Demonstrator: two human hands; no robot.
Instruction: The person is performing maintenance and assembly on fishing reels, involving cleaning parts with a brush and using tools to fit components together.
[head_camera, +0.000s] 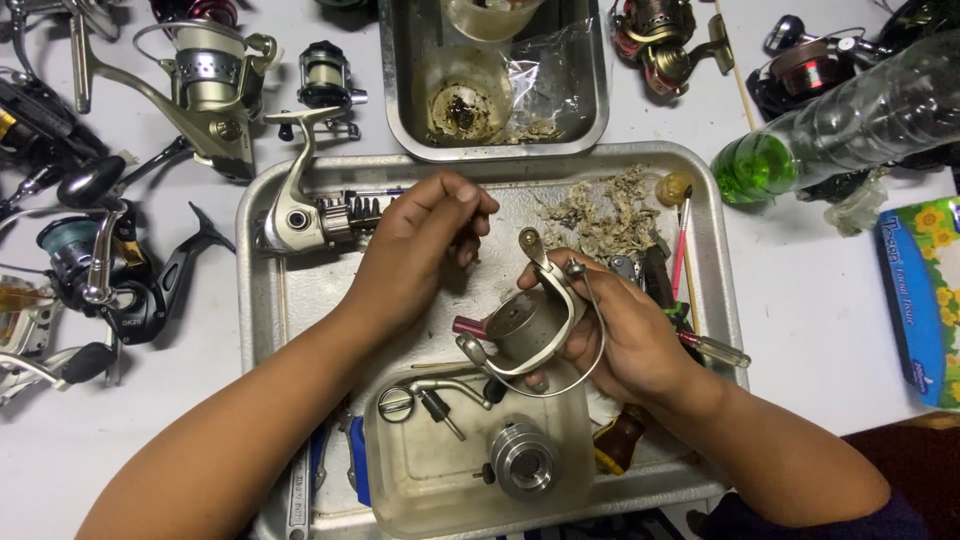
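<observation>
From your head camera: your right hand (640, 335) has its grip closed around a silver reel rotor (525, 330) with its wire bail, held over the metal tray (262, 300) on the white worktop (820, 300); your left hand (420, 245) hovers just left of it, fingers curled, holding nothing that shows; a clear plastic tub (400, 470) of reel parts sits nearer, and a silver reel body (300, 215) lies far left in the tray.

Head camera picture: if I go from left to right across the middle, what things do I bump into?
Black fishing reel → silver reel body → left hand → reel rotor held in the right hand → red-handled brush → green-bottomed plastic bottle → tissue box.
</observation>
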